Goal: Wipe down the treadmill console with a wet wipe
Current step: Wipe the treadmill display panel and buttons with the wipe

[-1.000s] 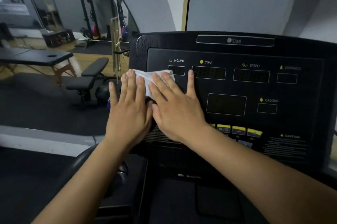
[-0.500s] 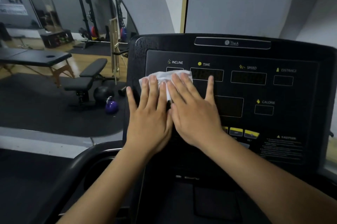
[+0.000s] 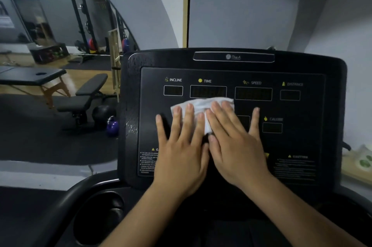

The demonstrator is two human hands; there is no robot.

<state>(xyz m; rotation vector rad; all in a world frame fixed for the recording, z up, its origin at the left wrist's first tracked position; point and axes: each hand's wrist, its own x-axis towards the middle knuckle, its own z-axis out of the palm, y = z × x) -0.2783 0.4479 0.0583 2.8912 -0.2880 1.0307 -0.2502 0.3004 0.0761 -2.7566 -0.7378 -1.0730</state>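
Observation:
The black treadmill console [image 3: 302,69] fills the middle of the head view, with dark readouts labelled INCLINE, TIME, SPEED, DISTANCE and CALORIE. A crumpled white wet wipe [image 3: 201,104] lies flat against the panel just under the TIME readout. My left hand [image 3: 181,144] and my right hand [image 3: 235,142] lie side by side with fingers spread, both pressing the wipe against the console. The lower part of the wipe is hidden under my fingers and palms. The central display and the button row are mostly covered by my right hand.
A curved black handrail [image 3: 66,202] runs at lower left. Beyond the console's left edge are a weight bench [image 3: 84,95], a purple kettlebell [image 3: 112,126], a massage table [image 3: 30,75] and a squat rack [image 3: 90,19]. A wipe packet [image 3: 360,160] lies on a ledge at right.
Both hands have slid the wipe rightward across the panel, from the console's left edge by INCLINE to under the TIME readout, and a little lower.

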